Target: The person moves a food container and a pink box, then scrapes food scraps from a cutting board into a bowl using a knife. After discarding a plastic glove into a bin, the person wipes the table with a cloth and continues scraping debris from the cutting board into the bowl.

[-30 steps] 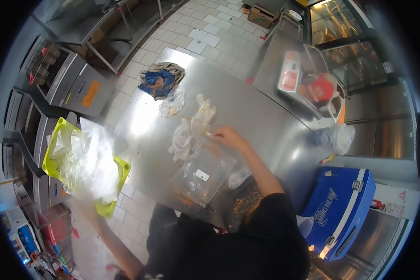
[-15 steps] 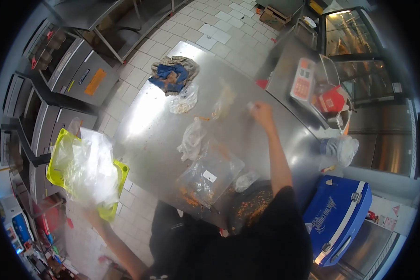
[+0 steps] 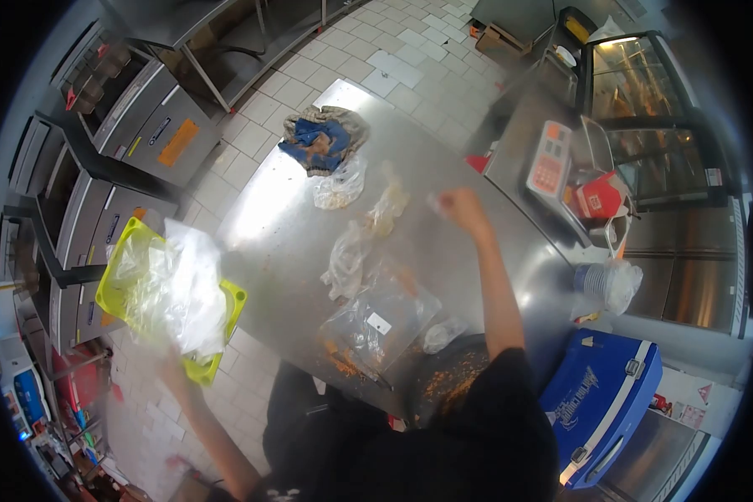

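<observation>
My left hand (image 3: 174, 375), partly blurred, is closed on the near end of a yellow-green plastic basket (image 3: 236, 303). Crumpled clear and white plastic bags (image 3: 191, 289) fill the basket, which is tilted beside the steel table. Over the table, my right hand (image 3: 463, 209) is closed, with a small whitish thing at its fingertips that I cannot make out. Left of that hand lie a yellowish bag (image 3: 389, 207) and a crumpled clear bag (image 3: 345, 259). A flat clear bag with a white label (image 3: 380, 323) rests closer to my body, near orange crumbs.
The steel table (image 3: 255, 188) carries a blue and grey cloth (image 3: 320, 144) at its far end. At right are a scale (image 3: 549, 159), stacked containers in plastic (image 3: 598, 282) and a blue cooler box (image 3: 596, 402). A dark crumb-covered surface (image 3: 456, 372) is near my body.
The whole view has shifted slightly right. My right hand has moved a little left over the table. My left hand still holds the basket.
</observation>
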A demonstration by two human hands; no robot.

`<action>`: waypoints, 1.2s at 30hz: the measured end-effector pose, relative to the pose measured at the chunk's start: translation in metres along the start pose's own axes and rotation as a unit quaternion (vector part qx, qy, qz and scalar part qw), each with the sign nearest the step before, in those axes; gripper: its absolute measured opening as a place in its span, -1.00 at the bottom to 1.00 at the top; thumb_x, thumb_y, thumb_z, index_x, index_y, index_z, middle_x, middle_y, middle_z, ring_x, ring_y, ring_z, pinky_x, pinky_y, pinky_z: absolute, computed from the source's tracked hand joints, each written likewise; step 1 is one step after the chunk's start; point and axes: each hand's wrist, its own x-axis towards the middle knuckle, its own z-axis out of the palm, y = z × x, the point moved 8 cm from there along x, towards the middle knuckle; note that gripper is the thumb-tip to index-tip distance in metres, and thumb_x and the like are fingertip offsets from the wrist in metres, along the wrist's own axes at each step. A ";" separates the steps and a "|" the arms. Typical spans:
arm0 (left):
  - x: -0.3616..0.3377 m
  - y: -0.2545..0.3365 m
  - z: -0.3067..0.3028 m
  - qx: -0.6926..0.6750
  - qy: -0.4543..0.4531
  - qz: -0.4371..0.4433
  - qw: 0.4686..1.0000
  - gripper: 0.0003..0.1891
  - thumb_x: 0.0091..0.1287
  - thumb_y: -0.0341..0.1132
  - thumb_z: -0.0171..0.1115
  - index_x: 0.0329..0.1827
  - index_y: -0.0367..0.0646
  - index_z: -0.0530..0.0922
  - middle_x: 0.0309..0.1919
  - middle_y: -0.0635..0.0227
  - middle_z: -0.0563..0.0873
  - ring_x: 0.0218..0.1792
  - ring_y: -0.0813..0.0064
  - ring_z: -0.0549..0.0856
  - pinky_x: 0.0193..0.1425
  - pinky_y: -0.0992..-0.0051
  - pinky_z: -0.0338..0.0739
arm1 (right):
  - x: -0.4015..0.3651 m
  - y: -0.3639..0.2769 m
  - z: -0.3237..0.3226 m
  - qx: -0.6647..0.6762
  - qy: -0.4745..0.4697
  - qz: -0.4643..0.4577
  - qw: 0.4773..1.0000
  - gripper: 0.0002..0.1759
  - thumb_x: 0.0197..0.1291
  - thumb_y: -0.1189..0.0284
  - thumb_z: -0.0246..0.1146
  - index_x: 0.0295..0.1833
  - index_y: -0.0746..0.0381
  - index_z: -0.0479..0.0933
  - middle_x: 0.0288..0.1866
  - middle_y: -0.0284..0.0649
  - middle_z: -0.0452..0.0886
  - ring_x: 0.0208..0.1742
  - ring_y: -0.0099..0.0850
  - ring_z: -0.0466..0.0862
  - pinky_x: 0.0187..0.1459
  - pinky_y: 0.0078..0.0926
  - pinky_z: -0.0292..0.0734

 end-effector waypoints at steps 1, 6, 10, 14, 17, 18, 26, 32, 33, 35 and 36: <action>-0.004 0.008 0.005 0.003 -0.002 0.002 1.000 -0.67 0.41 -0.46 0.08 0.19 -0.33 0.36 0.06 0.13 0.60 -0.07 0.38 0.68 0.00 0.41 0.61 | 0.015 0.009 -0.022 -0.006 0.108 0.042 0.993 -0.83 0.05 0.46 0.25 -0.23 0.24 0.67 -0.30 -0.02 0.68 -0.23 -0.08 0.67 -0.15 -0.26 0.53; -0.008 0.025 0.021 -0.059 -0.033 0.014 0.998 -0.55 0.30 -0.39 0.20 0.20 -0.41 0.35 -0.03 0.14 0.57 -0.07 0.36 0.61 -0.04 0.40 0.52 | 0.054 -0.003 0.018 0.052 0.209 0.023 0.976 -0.78 0.08 0.46 0.22 -0.14 0.22 0.65 -0.23 -0.02 0.67 -0.19 -0.01 0.65 -0.14 -0.20 0.53; 0.004 0.023 0.021 -0.060 -0.067 0.020 0.996 -0.61 0.39 -0.49 0.07 0.27 -0.32 0.33 0.08 0.14 0.60 -0.05 0.39 0.67 0.03 0.42 0.60 | -0.003 -0.091 0.091 0.009 -0.166 -0.106 0.980 -0.74 0.06 0.39 0.25 -0.11 0.16 0.68 -0.15 -0.08 0.70 -0.09 -0.18 0.68 -0.02 -0.28 0.53; 0.018 0.026 0.034 -0.076 -0.084 0.007 0.994 -0.56 0.32 -0.45 0.13 0.25 -0.37 0.34 -0.01 0.10 0.59 -0.09 0.37 0.63 -0.07 0.42 0.54 | -0.030 -0.086 0.101 -0.010 -0.282 -0.086 0.956 -0.72 0.00 0.39 0.29 -0.12 0.17 0.69 -0.17 -0.10 0.71 -0.13 -0.22 0.68 -0.02 -0.31 0.53; 0.035 0.031 0.044 -0.064 -0.110 0.007 0.992 -0.57 0.32 -0.45 0.12 0.24 -0.36 0.35 -0.03 0.10 0.61 -0.11 0.39 0.65 -0.09 0.43 0.54 | 0.015 -0.063 0.054 0.064 -0.068 -0.002 0.996 -0.77 0.04 0.42 0.26 -0.15 0.17 0.69 -0.23 -0.08 0.70 -0.19 -0.17 0.67 -0.11 -0.30 0.54; 0.043 0.029 0.047 -0.068 -0.120 0.011 0.990 -0.57 0.32 -0.45 0.12 0.25 -0.35 0.35 -0.04 0.10 0.62 -0.12 0.40 0.65 -0.10 0.45 0.55 | 0.023 -0.061 0.036 0.052 0.040 0.023 0.998 -0.77 0.04 0.49 0.24 -0.15 0.16 0.69 -0.29 -0.08 0.69 -0.25 -0.14 0.67 -0.17 -0.29 0.54; 0.116 0.029 0.085 -0.107 -0.199 -0.008 0.974 -0.57 0.33 -0.51 0.08 0.28 -0.33 0.33 0.01 0.17 0.62 -0.10 0.47 0.65 -0.03 0.53 0.53 | -0.007 -0.161 0.151 0.049 -0.304 -0.132 0.942 -0.79 -0.01 0.51 0.31 -0.19 0.20 0.69 -0.29 -0.07 0.70 -0.26 -0.16 0.68 -0.16 -0.30 0.54; 0.151 0.042 0.102 -0.097 -0.234 -0.020 0.967 -0.57 0.33 -0.51 0.10 0.27 -0.33 0.34 0.03 0.18 0.62 -0.10 0.49 0.65 -0.02 0.54 0.52 | 0.007 -0.116 0.068 0.038 0.112 0.062 0.991 -0.85 -0.07 0.55 0.32 -0.30 0.24 0.70 -0.37 -0.10 0.70 -0.29 -0.24 0.68 -0.16 -0.36 0.53; 0.156 0.041 0.104 -0.101 -0.242 -0.022 0.965 -0.57 0.33 -0.51 0.10 0.27 -0.33 0.34 0.03 0.18 0.62 -0.10 0.50 0.66 -0.02 0.55 0.52 | -0.001 -0.110 0.068 0.037 0.112 0.065 0.991 -0.85 -0.07 0.55 0.32 -0.30 0.24 0.70 -0.37 -0.10 0.70 -0.29 -0.24 0.68 -0.16 -0.36 0.53; 0.173 0.040 0.103 -0.103 -0.234 -0.020 0.967 -0.57 0.33 -0.51 0.11 0.27 -0.33 0.34 0.03 0.18 0.63 -0.10 0.50 0.66 -0.02 0.55 0.52 | -0.014 -0.129 0.124 0.056 -0.272 -0.039 0.960 -0.82 -0.05 0.56 0.30 -0.26 0.27 0.67 -0.31 -0.09 0.70 -0.26 -0.26 0.69 -0.13 -0.41 0.53; 0.175 0.038 0.100 -0.100 -0.228 -0.021 0.968 -0.57 0.33 -0.50 0.11 0.27 -0.33 0.34 0.02 0.18 0.63 -0.10 0.50 0.66 -0.02 0.55 0.52 | -0.017 -0.143 0.114 0.056 -0.273 -0.038 0.960 -0.82 -0.05 0.56 0.30 -0.26 0.27 0.67 -0.31 -0.09 0.70 -0.26 -0.26 0.69 -0.13 -0.41 0.53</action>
